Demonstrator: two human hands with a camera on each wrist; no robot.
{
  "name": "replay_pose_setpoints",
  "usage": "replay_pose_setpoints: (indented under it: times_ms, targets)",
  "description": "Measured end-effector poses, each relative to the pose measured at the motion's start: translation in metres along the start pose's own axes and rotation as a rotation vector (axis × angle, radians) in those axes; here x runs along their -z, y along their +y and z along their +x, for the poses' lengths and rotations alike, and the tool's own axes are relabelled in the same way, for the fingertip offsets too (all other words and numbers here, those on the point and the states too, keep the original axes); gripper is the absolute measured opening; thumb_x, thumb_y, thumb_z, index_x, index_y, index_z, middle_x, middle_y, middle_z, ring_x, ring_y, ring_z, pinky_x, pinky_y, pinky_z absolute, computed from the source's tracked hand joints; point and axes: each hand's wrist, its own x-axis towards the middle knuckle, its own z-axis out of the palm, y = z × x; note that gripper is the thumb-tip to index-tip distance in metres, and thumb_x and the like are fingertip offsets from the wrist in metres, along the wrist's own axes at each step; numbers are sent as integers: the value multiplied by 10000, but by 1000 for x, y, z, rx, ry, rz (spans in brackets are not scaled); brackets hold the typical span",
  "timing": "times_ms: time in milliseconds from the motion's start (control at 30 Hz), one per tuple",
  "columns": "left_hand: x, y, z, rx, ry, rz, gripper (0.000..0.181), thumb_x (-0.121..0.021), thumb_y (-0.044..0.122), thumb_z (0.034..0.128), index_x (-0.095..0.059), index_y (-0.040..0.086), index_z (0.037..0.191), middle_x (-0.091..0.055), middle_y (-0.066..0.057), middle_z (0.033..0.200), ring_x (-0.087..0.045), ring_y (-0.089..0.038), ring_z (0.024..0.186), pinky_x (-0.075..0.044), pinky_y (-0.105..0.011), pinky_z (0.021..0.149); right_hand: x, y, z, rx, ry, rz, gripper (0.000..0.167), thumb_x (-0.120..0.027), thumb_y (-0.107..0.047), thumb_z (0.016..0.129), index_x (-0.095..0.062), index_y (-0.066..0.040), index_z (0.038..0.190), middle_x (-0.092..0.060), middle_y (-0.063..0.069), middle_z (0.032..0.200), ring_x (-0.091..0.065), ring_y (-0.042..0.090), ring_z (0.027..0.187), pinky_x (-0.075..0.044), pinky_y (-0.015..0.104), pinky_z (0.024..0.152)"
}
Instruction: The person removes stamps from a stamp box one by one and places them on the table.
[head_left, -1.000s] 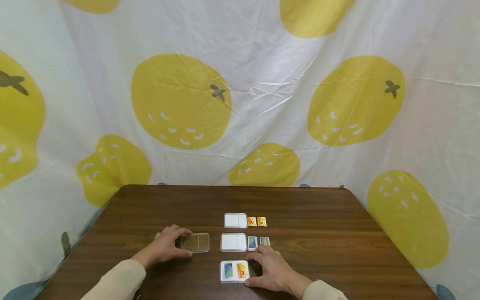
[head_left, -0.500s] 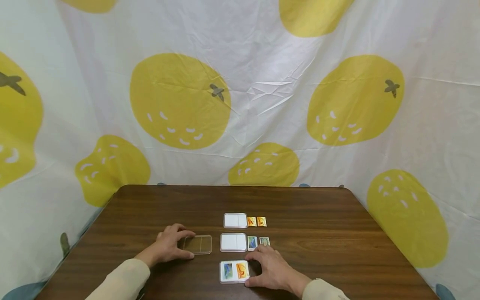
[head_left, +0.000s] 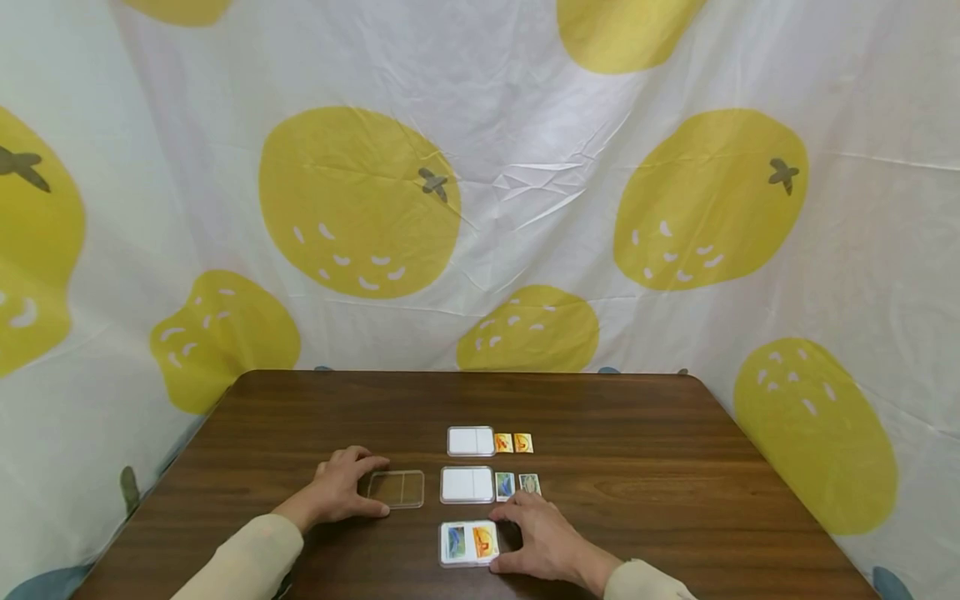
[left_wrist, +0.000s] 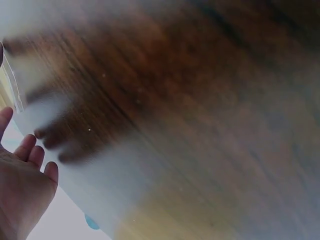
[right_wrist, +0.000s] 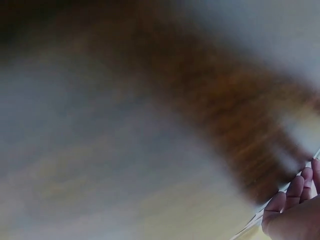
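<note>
My left hand (head_left: 341, 486) is spread at the left end of a flat clear plastic case cover (head_left: 405, 490) lying on the table. Its thumb is by the cover's near edge, and a slight gap shows between the index finger and the far edge. With thumb and index finger at its right corners, my right hand (head_left: 546, 537) holds a clear case with a white insert (head_left: 465, 553). In that insert lie a blue-green stamp-like picture (head_left: 456, 542) and an orange one (head_left: 483, 540). Both wrist views show spread or bent fingers at the frame edge over a glossy tabletop.
Two more cases with blank white inserts, a middle one (head_left: 467, 485) and a far one (head_left: 471, 442), lie beyond. Beside them are two bluish-green stamp-like pictures (head_left: 505, 486) and two orange stamp-like pictures (head_left: 522, 443). A fruit-print cloth (head_left: 525, 208) hangs behind the brown table (head_left: 637, 450).
My left hand has slid the clear cover slightly right and nearer; since then the index finger has lifted slightly away from its far edge. The right hand and its case have stayed put.
</note>
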Motion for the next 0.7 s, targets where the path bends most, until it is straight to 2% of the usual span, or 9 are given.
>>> replay_pose_setpoints:
  times_ms: [300, 700]
  targets:
    - [2, 5, -2, 5, 1, -13, 772, -835, 469, 746, -570, 101, 1371, -460, -212, 1362, -390, -444, 1260, -284, -654, 957, -1, 1, -1, -11, 7, 15, 607, -791, -542, 765, -685, -142, 1208, -560, -68, 1094, -521, 154, 1067, -424, 403, 913]
    - [-3, 20, -3, -61, 83, -63, 704, -816, 452, 773, -599, 88, 1335, -529, -162, 1291, -459, -385, 1182, -322, -610, 946, -3, 3, -1, -29, 15, 19, 594, -792, -537, 766, -677, -164, 1214, -551, -81, 1120, -508, 166, 1110, -409, 427, 932]
